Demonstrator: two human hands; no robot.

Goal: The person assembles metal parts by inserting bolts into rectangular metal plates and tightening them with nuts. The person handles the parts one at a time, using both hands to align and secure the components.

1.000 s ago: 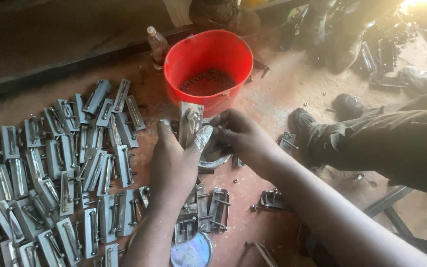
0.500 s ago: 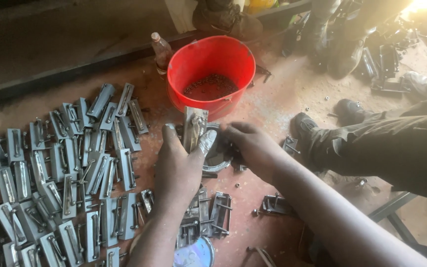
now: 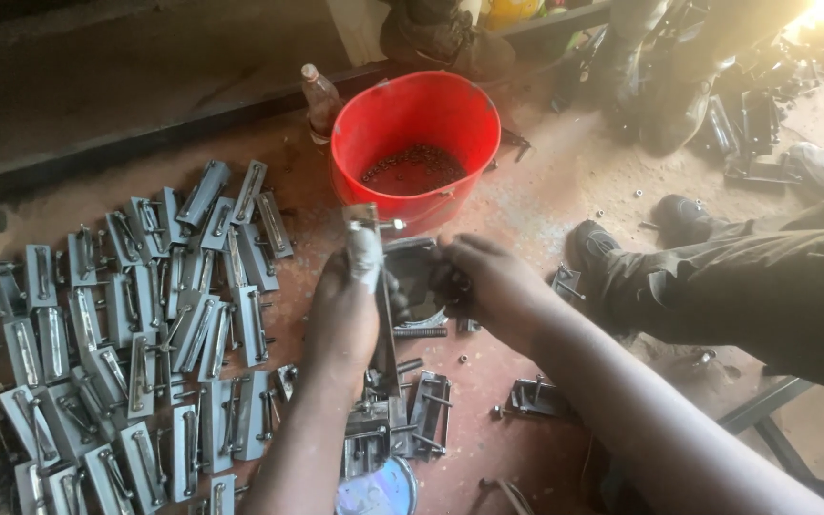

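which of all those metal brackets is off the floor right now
Only the bracket gripped upright in the left hand; the right hand works at it. All the others lie flat on the floor.

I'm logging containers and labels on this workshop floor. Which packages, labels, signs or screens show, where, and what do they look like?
Bottle: left of the red bucket, small, clear, brownish, pale cap; no label discernible.
Round tin or lid: bottom edge, below the left hand, pale blue-white print.
No signs or screens.

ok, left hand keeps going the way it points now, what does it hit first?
Likely the red bucket. The left hand points up the picture, gripping an upright metal bracket whose top sits just short of the bucket wall. Depth is unclear.
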